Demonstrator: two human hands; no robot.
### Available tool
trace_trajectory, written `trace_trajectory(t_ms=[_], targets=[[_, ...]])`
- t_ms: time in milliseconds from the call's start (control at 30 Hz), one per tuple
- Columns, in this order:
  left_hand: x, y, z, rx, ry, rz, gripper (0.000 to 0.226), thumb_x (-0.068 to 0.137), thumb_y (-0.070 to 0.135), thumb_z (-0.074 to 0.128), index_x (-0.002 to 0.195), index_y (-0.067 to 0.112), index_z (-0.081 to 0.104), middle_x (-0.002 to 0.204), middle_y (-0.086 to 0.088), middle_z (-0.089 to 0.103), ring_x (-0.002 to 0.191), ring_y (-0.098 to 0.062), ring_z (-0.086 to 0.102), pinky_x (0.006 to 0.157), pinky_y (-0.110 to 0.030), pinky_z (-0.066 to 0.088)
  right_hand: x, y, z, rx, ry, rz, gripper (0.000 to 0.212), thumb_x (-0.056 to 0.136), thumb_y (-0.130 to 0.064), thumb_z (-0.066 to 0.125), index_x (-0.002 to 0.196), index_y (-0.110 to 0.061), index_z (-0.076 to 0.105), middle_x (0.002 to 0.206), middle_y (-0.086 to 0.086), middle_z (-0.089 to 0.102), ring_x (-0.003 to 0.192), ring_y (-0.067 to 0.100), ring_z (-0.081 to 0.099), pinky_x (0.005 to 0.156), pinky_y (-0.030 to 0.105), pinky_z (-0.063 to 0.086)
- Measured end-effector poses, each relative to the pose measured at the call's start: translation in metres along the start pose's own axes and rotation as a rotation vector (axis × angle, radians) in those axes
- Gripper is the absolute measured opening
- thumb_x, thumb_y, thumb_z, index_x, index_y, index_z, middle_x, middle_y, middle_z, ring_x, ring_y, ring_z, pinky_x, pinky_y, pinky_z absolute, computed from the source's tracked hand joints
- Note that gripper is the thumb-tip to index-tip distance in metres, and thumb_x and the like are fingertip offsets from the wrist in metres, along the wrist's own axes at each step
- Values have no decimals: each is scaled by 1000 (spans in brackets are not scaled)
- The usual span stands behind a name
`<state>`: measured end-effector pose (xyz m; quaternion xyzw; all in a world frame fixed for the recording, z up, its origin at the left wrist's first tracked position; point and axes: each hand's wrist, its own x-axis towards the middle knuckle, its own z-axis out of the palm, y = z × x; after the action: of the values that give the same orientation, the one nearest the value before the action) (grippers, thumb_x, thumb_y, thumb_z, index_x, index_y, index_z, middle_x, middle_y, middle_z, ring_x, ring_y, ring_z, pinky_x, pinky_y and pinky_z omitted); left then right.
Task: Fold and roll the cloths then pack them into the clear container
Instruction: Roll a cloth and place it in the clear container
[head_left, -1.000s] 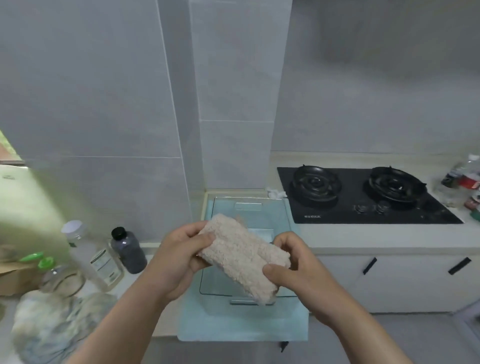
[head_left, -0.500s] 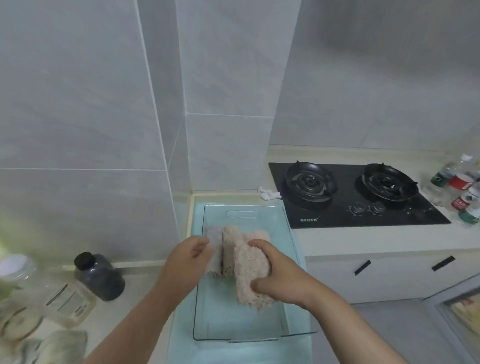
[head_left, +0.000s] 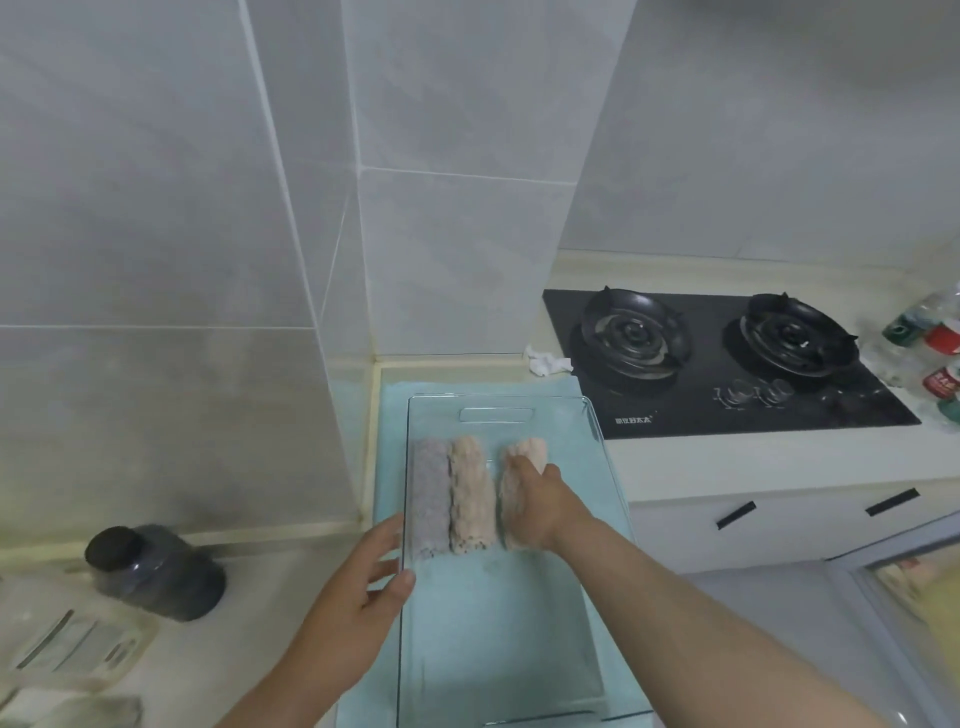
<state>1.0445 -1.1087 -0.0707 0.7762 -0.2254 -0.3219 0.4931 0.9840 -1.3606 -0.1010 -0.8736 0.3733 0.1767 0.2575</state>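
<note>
Three rolled cloths (head_left: 470, 499) lie in the clear container (head_left: 498, 634), the right hand (head_left: 540, 504) gripping the rightmost roll (head_left: 525, 454). The left hand (head_left: 358, 597) touches its wall with relaxed fingers, near a dark jar (head_left: 156, 571).

1. Light is soft and flat, greyish and a bit dim, no harsh sun anywhere. I'm using the gas hob (head_left: 727, 364) as my reference.
2. The hob's glossy black top picks up pale smudgy reflections near its front right corner.
3. Just left of the hob, the clear container (head_left: 550, 415) shows thin bright glare lines along its rims.
4. In there, the right hand (head_left: 535, 501) casts only a faint shadow, and the beige rolled cloth (head_left: 530, 449) looks smeary.
5. Far left of the hob, the dark jar (head_left: 156, 571) is blurred and ghosted.
6. Up and left of the hob, the tile lines lean and bend, classic wide-angle.
7. Bottles (head_left: 940, 343) right of the hob are stretched mush, and below them there's a warm yellow out-of-focus patch.
</note>
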Motion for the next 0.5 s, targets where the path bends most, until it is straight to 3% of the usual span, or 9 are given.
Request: trace_trajectory(t_ms=[133, 267, 333, 400, 500], targets=[[0, -3, 2, -78, 1, 1, 61, 94, 17, 58, 108, 74, 44, 125, 29, 48, 105, 1, 60, 81, -15, 47, 17, -7, 6, -7, -52, -21, 89, 81, -28, 61, 150, -39, 6, 139, 17, 29, 110, 39, 54, 91, 37, 50], [1, -7, 3, -81, 7, 9, 69, 95, 19, 57, 103, 84, 37, 121, 37, 48, 107, 1, 60, 85, -18, 48, 17, -13, 12, 109, -59, -108, 90, 75, -26, 56, 146, -43, 4, 126, 18, 44, 95, 34, 57, 78, 38, 50], [2, -9, 4, -88, 0, 6, 68, 95, 21, 56, 104, 84, 36, 120, 42, 48, 108, -1, 59, 87, -20, 47, 15, -12, 14, 243, 32, -36, 90, 80, -33, 53, 150, -40, -3, 117, 12, 54, 105, 35, 56, 92, 43, 47], [2, -10, 5, -78, 0, 5, 68, 95, 20, 56, 105, 84, 35, 116, 47, 50, 108, 0, 59, 86, -18, 47, 18, -8, 18, 511, 171, 77, 81, 88, -33, 50, 155, -31, 4, 132, 7, 55, 119, 31, 51, 104, 40, 38], [3, -13, 6, -82, 0, -4, 67, 94, 18, 57, 109, 81, 39, 117, 47, 49, 108, -6, 61, 94, -30, 50, 29, -8, 25, 1198, 122, 206, 57, 89, -26, 48, 146, -22, 43, 140, 2, 53, 123, 25, 52, 108, 40, 39]])
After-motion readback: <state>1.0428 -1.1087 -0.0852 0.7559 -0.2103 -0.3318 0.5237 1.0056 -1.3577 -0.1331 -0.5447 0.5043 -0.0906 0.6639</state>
